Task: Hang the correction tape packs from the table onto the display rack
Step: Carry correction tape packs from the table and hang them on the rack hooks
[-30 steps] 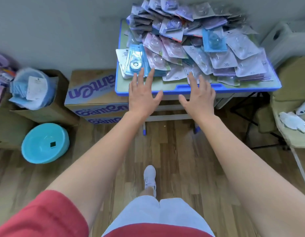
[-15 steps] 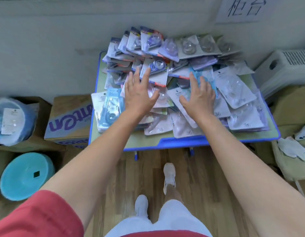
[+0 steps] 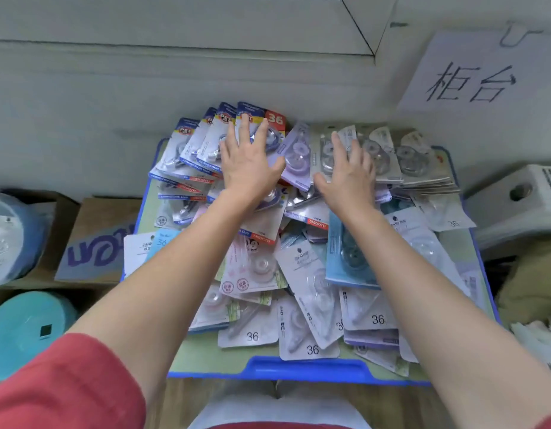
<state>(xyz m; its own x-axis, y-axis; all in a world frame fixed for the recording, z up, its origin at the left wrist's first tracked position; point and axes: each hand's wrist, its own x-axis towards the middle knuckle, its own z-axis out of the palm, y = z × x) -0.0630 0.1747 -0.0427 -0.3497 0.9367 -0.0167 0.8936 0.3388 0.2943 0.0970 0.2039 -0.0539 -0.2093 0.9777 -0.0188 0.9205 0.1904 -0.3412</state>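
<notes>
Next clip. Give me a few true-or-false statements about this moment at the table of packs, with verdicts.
1. The left hand and right hand have straight, spread fingers and grip no pack. True.
2. The left hand is over the grey-backed correction tape packs. False: it is over the blue-and-red carded packs; the right hand is over the grey ones.
3. The round teal plastic basin sits on the blue-rimmed table. False: it lies off the table, to its left.
4. A white paper sign with handwritten characters hangs on the wall at upper right. True.
</notes>
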